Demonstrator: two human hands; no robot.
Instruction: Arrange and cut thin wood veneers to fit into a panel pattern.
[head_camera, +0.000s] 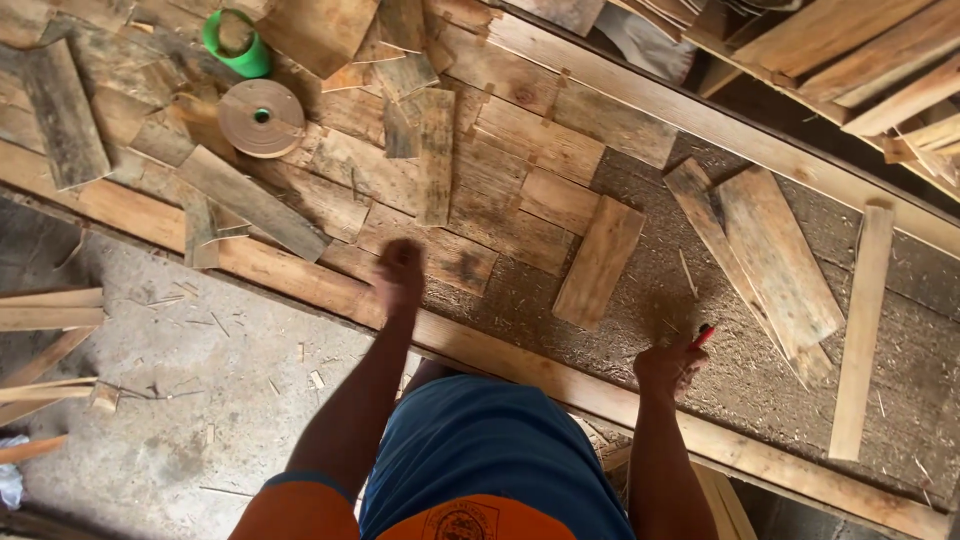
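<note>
Nearest the camera, the person's blue shorts and orange shirt hem fill the bottom edge, both arms reaching forward over the long front rail (520, 365) of a big wooden frame. The right hand (668, 368) is curled closed around a red pencil or marker (703, 336), whose tip pokes out above the knuckles; it rests on the sawdust-strewn board (700, 390) inside the frame. The left hand (400, 272) is blurred over a weathered plank piece (450, 258) just beyond the rail; it looks loosely closed, and whether it grips anything I cannot tell.

Further in, short reclaimed planks lie fitted edge to edge across the left part of the frame, with one loose plank (598, 262) set at a slant beside the bare board and two longer ones (775, 260) off to the right. At the far left sit a roll of brown tape (261, 117) and a green roll (237, 44).

The work looks like piecing planks into a panel, marking as it goes. The next move likely calls for lining a loose plank against the laid ones.
</note>
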